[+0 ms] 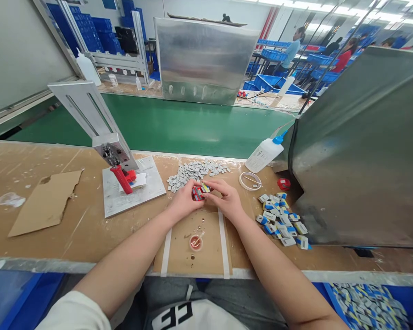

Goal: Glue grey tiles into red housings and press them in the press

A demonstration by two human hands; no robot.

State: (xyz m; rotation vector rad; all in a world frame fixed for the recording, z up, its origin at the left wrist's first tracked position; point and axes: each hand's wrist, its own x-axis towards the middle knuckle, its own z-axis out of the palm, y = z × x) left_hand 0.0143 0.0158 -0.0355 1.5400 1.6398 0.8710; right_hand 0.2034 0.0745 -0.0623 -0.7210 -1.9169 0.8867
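Observation:
My left hand (185,200) is closed around a small red plastic part (196,194) that shows grey pieces on its face. With fingers bent, my right hand (227,199) pinches a small yellow-and-white piece (205,187) against the red part's upper right. Just beyond both hands spreads a pile of small flat grey pieces (192,172). Nearer to my body, a little cup of reddish liquid (196,243) with a thin stick in it sits between two white tape strips. Several blue, yellow and white blocks (281,217) lie heaped to the right of my right hand.
A toggle clamp with a red handle (121,179) stands on a metal base at left, beside torn cardboard (46,204). A white squeeze bottle (264,155), a tape ring (250,181) and another red part (283,184) are at right. A dark panel (361,151) walls the right side. Co-workers sit far back.

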